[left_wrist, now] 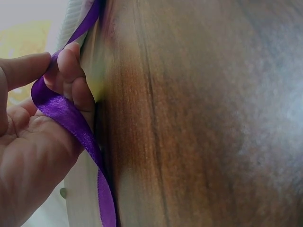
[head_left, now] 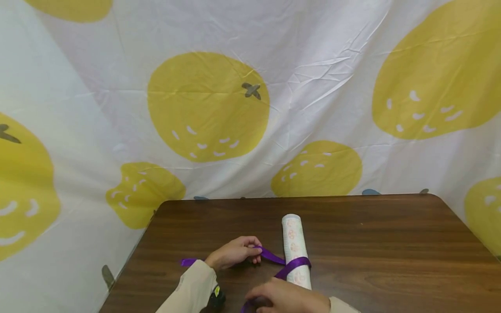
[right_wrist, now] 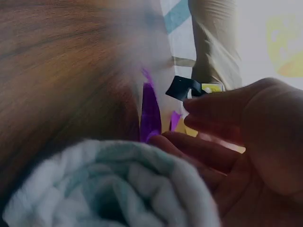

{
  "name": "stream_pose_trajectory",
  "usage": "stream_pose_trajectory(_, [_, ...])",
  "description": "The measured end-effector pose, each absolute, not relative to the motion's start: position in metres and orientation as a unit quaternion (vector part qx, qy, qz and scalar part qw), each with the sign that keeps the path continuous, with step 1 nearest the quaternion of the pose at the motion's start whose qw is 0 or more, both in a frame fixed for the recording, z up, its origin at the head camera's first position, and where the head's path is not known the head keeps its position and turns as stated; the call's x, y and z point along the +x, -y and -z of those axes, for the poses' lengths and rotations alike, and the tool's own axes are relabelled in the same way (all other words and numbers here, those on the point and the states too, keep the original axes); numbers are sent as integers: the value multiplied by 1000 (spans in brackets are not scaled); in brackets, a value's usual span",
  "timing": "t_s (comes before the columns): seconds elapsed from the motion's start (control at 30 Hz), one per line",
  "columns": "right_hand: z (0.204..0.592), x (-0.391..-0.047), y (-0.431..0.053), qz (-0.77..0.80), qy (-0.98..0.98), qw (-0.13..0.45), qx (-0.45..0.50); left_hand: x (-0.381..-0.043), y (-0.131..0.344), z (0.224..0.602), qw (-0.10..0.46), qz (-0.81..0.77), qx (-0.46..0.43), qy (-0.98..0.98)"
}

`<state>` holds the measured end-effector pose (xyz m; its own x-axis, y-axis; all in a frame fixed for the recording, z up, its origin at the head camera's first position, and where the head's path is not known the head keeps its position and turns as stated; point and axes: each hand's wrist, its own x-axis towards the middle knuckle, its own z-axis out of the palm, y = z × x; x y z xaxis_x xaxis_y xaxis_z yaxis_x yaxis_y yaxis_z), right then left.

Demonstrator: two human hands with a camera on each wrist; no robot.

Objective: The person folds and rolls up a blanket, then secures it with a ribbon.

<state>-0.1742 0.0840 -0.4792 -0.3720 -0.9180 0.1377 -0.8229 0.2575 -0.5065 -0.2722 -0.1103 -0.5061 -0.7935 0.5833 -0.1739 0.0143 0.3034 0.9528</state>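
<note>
A rolled-up white cloth with faint pink prints lies lengthwise on the table. Around its nearer half goes a purple satin ribbon, crossing over the top. To the left of the roll, my left hand pinches one length of ribbon between thumb and fingers; its tail runs across the palm and hangs down. My right hand is at the roll's near end, fingers curled about the other ribbon length, partly hidden by the hand. The right wrist view shows the roll's layered soft end beside that hand.
The brown wooden table has rounded far corners. Behind it hangs a white cloth printed with yellow fruit. A black wrist device sits at my left sleeve.
</note>
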Motion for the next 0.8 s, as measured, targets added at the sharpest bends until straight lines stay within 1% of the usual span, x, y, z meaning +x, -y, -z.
stream_pose_trajectory(0.07, [477,-172,-87,259,-788,77,-553,-272,111,506,255,-555,196,-767])
stream_pose_trajectory(0.13, [475,-171,-93,251,-802,42,-541,-272,111,506,254,-556,198,-766])
stream_pose_trajectory(0.33, [475,-166,-113,172,-836,-126,-505,-273,110,507,255,-563,199,-761])
stream_pose_trajectory(0.43, [480,-166,-123,142,-831,-181,-506,-273,109,507,254,-564,198,-761])
stream_pose_trajectory(0.5, [484,-166,-129,134,-834,-184,-502,-274,109,508,254,-566,195,-760])
stream_pose_trajectory(0.7, [494,-168,-140,124,-850,-144,-491,-275,108,507,262,-575,189,-751])
stream_pose_trajectory(0.8, [497,-170,-143,122,-846,-147,-498,-276,107,504,273,-576,188,-747])
